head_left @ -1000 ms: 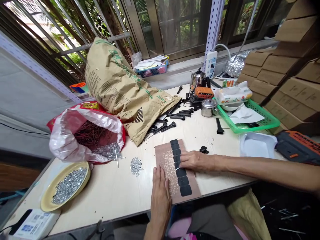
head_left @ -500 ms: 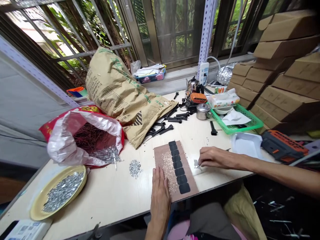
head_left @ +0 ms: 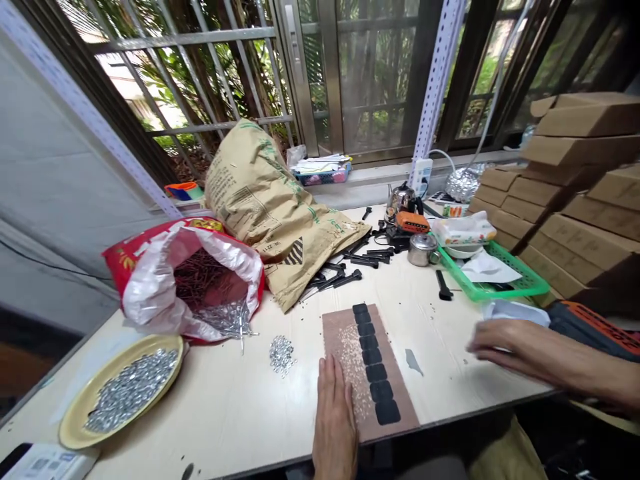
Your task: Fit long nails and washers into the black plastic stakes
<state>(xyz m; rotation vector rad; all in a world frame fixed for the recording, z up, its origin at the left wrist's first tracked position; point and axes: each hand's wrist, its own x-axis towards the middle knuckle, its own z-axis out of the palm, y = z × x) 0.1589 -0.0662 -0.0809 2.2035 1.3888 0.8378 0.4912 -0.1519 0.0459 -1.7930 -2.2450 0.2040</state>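
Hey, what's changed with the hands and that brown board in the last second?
The right hand left the black pads, swung right and now hovers near the white tray. A grey scrap now lies right of the brown board. The left hand stays flat on the board.

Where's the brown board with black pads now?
Head view, centre: the brown board lies at the table's near edge, under the left hand, right of the small silver pile.

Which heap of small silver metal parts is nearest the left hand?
The loose heap bare on the tabletop, beside the left hand; the others fill the round yellow plate and spill from the red-and-white plastic bag.
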